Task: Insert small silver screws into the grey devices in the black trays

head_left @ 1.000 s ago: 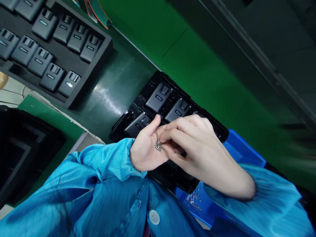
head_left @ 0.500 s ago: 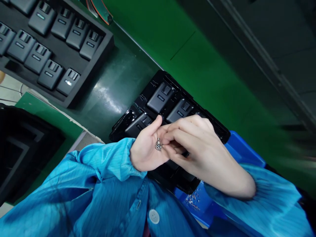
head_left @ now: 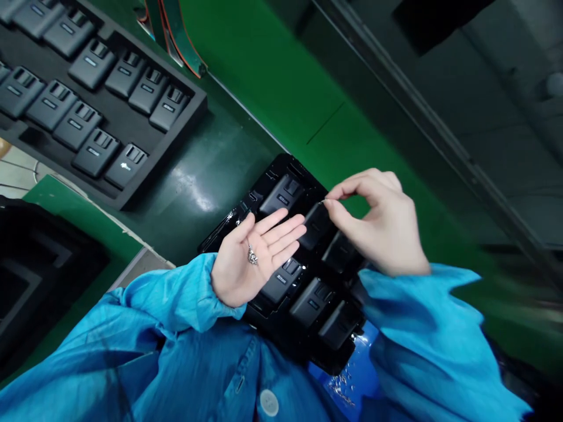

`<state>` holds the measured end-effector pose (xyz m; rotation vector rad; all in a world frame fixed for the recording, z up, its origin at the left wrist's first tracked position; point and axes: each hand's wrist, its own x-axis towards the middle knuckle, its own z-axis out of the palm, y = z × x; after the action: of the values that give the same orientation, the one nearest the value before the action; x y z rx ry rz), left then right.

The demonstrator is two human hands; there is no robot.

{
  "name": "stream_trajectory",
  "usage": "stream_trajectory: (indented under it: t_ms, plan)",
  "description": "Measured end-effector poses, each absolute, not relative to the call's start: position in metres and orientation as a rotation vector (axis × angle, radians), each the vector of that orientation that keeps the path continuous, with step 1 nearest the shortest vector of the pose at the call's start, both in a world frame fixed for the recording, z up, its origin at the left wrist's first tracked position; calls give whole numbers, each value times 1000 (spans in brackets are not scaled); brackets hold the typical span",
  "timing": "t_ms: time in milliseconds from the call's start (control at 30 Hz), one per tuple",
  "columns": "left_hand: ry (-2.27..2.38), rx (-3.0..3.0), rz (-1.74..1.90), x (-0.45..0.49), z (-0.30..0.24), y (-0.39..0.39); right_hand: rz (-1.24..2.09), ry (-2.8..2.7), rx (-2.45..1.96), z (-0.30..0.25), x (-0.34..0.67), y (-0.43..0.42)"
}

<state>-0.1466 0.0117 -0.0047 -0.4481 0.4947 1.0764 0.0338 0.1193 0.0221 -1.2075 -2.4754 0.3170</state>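
Note:
My left hand (head_left: 240,272) lies palm up with its fingers stretched out, above a glossy black tray (head_left: 275,167). A small clump of silvery screws (head_left: 252,256) rests on that palm. To the right, my right hand (head_left: 380,223) pinches a tiny screw (head_left: 322,201) between thumb and forefinger, close over a corner of a dark grey boxy unit (head_left: 317,225) in the tray. Around it sit several similar units, such as a labelled unit (head_left: 281,281) beside my left fingers. My left hand covers part of the tray.
A dark foam tray (head_left: 162,149) with rows of the same units stands at the upper left. A blue bin (head_left: 347,375) with scattered small metal pieces is at the lower right. Green strips with orange edges (head_left: 182,38) stand near the top.
My right hand has left my left palm and moved up and right to a unit, with a tiny screw in its fingertips. My left hand has shifted left and its fingers now show outstretched.

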Motion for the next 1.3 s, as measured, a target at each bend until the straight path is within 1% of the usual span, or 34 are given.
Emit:
stream_trajectory:
  t_ms: [167,267,567,667,800,900,1033,1200,1300]
  plan:
    - [496,-474,1099,-147,-9,13,333,-2520,-1268,-15,37,151]
    - [513,-495,1111,-147,-10,14,239,-2553,-1261,-26,35,156]
    - [501,-506,1114,-148,-13,15,-142,-2748,-1184,-28,26,149]
    - [492,-506,1120,-147,-14,14,-200,-2731,-1142,-30,28,142]
    - [491,-505,1127,-147,-14,14,-157,-2715,-1070,-33,39,130]
    - [489,-500,1130,-147,-15,14,-193,-2741,-1031,-33,46,124]
    - [498,-483,1126,-147,-12,16,-132,-2768,-1135,-28,52,122]
    - [456,-435,1106,-149,-9,16,-53,-2659,-1202,0,42,104]
    - [412,-366,1096,-149,-8,14,149,-2596,-1106,23,25,77]
